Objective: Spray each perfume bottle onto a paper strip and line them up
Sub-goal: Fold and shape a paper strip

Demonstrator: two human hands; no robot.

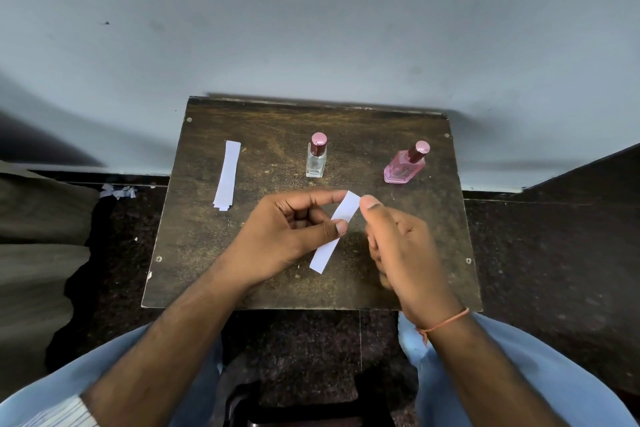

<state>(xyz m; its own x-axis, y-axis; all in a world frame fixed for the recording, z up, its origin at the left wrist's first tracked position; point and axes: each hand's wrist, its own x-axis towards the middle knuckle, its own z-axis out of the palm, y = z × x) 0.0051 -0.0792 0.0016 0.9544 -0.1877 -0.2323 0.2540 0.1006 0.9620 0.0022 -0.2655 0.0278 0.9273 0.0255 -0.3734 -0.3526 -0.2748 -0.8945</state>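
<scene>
Paper strip [334, 234] white, narrow, tilted, pinched by left hand [287, 236].

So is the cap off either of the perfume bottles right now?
No, the clear bottle and the pink bottle both stand capped on the table.

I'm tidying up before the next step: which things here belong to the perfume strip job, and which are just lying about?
Belongs to the job:
- paper strip, pinched in the left hand, the right hand at its top end
- spare strips stacked on the table
- clear bottle, capped
- pink bottle, capped

Just lying about:
- paper scraps on the floor left of the table
</scene>
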